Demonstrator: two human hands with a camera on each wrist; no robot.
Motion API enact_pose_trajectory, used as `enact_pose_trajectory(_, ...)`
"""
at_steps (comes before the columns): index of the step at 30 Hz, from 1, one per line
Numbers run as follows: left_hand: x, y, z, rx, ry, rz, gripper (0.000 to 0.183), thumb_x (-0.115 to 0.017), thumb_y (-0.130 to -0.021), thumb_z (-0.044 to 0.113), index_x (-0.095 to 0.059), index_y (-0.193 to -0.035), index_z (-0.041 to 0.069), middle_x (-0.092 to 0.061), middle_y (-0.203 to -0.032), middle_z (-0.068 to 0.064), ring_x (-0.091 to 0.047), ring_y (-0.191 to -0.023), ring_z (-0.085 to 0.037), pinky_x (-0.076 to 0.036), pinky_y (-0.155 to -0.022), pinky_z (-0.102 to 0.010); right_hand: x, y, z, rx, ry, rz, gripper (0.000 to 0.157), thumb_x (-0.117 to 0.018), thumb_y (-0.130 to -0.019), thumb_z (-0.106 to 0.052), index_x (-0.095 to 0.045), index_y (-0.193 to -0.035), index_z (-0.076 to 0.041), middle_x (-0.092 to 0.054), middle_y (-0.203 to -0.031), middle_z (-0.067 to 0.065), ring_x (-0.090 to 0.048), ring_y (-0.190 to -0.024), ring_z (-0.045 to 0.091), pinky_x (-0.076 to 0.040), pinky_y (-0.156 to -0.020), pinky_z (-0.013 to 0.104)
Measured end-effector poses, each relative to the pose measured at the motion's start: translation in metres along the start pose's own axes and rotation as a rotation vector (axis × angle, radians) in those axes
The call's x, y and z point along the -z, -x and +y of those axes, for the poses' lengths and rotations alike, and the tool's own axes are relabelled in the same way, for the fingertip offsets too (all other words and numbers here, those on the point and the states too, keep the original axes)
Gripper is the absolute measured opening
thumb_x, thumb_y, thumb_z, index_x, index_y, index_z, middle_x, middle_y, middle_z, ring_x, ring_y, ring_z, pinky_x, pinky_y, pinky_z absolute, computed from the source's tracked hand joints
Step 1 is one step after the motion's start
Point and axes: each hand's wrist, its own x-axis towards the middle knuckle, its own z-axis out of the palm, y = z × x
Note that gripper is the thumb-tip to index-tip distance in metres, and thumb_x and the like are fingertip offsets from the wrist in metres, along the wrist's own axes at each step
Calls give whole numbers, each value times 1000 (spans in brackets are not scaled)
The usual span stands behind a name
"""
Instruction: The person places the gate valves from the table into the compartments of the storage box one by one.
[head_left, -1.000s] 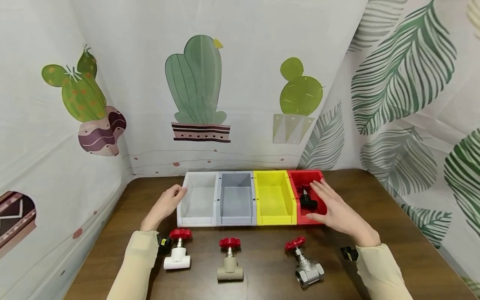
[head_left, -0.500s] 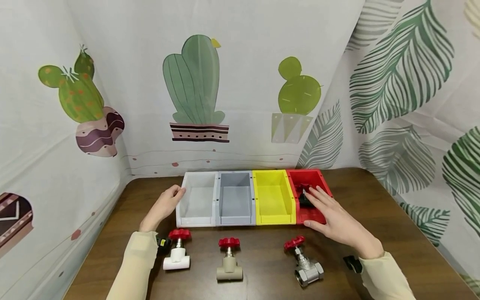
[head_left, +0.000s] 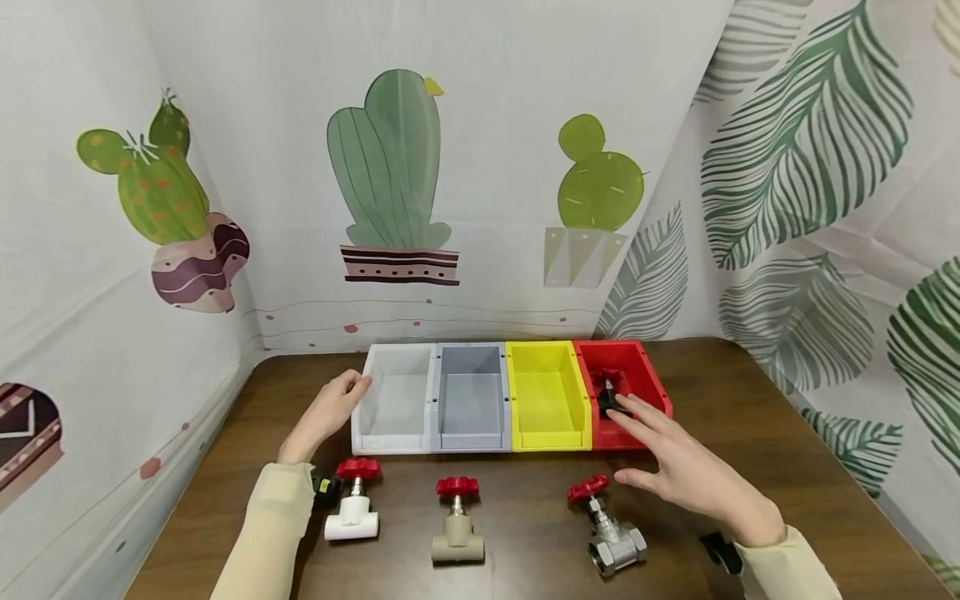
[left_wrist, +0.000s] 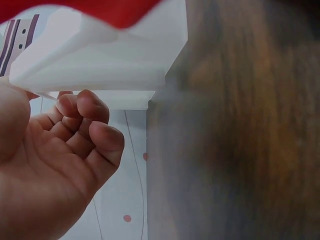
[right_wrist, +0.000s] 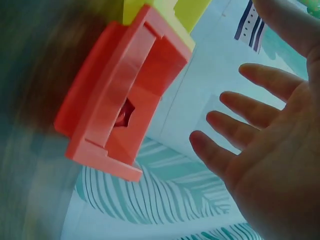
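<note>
My left hand [head_left: 324,412] holds the left edge of the white bin [head_left: 397,442]; in the left wrist view its thumb reaches the rim and its fingers curl against the outer wall. The right hand [head_left: 686,467], fingers spread, hovers at the front right of the red bin [head_left: 654,379] with nothing in its grasp. Inside that bin lies a black valve [head_left: 608,393] with a dark red handwheel, partly covered by the right fingertips in the head view. From the right wrist, only the red handwheel [right_wrist: 123,116] shows over the bin's front lip.
Between the white and red bins stand a grey bin [head_left: 472,442] and a yellow bin [head_left: 551,439], joined in one row. In front lie a white valve [head_left: 352,518], a beige valve [head_left: 458,537] and a metal valve [head_left: 617,542], all red-handled, on the wooden table [head_left: 540,508].
The right hand has drawn back from over the red bin toward the front right, uncovering more of its rim. The left hand keeps its place on the white bin.
</note>
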Motion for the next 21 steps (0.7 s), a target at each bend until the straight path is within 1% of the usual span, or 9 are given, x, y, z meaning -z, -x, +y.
enact_pose_trajectory(2, 1, 1, 0, -2, 0, 3, 35, -46, -103, 41, -51, -93, 8, -40, -72, -4, -39, -64, -20, -33, -58, -33, -3, 2, -3, 15, -31, -10, 85, -86, -72, -40, -50, -142, -10, -42, -148, 10, -41, -131, 31, -32, -107, 25)
enact_pose_trajectory(4, 1, 1, 0, -5, 3, 5, 34, -46, -104, 41, -51, -93, 9, -39, -72, -4, -38, -63, -19, -33, -58, -33, -5, 4, -5, 28, -50, -26, 89, -87, -69, -44, -50, -142, -10, -45, -146, 10, -45, -128, 29, -42, -101, 35)
enact_pose_trajectory(6, 2, 2, 1, -9, 5, 4, 34, -46, -104, 41, -51, -93, 8, -39, -71, -4, -38, -63, -19, -33, -57, -32, -8, 5, -8, 22, -71, -54, 93, -87, -66, -48, -50, -142, -10, -47, -144, 8, -47, -126, 26, -46, -94, 44)
enact_pose_trajectory(9, 1, 0, 1, -10, 14, 1, 34, -46, -104, 40, -52, -94, 8, -40, -71, -3, -39, -63, -19, -33, -57, -32, -12, 7, -10, 21, -98, -79, 98, -87, -62, -51, -50, -142, -9, -48, -144, 7, -46, -126, 23, -44, -98, 35)
enact_pose_trajectory(11, 1, 0, 1, -12, 19, 5, 33, -46, -104, 39, -52, -94, 8, -40, -71, -4, -39, -63, -19, -34, -58, -32, -14, 7, -11, 11, -119, -103, 99, -86, -63, -53, -48, -143, -8, -48, -143, 6, -46, -127, 23, -42, -99, 33)
enact_pose_trajectory(12, 1, 0, 1, -13, 17, 5, 33, -47, -104, 38, -52, -94, 7, -40, -72, -4, -39, -64, -19, -34, -58, -33, -14, 8, -12, 4, -129, -114, 100, -86, -63, -53, -47, -143, -9, -48, -143, 5, -46, -127, 22, -42, -100, 34)
enact_pose_trajectory(17, 1, 0, 1, -20, 8, 15, 33, -47, -104, 39, -51, -92, 8, -40, -71, -3, -39, -64, -19, -34, -58, -33, -17, 10, -17, -33, -186, -192, 100, -85, -64, -54, -45, -144, -9, -48, -142, 0, -47, -126, 22, -42, -99, 45)
enact_pose_trajectory(21, 1, 1, 1, -17, 15, 14, 33, -47, -104, 38, -51, -91, 8, -40, -70, -3, -39, -63, -19, -33, -57, -32, -20, 12, -19, -50, -235, -259, 99, -83, -66, -55, -44, -145, -10, -47, -142, -1, -47, -125, 22, -43, -99, 46)
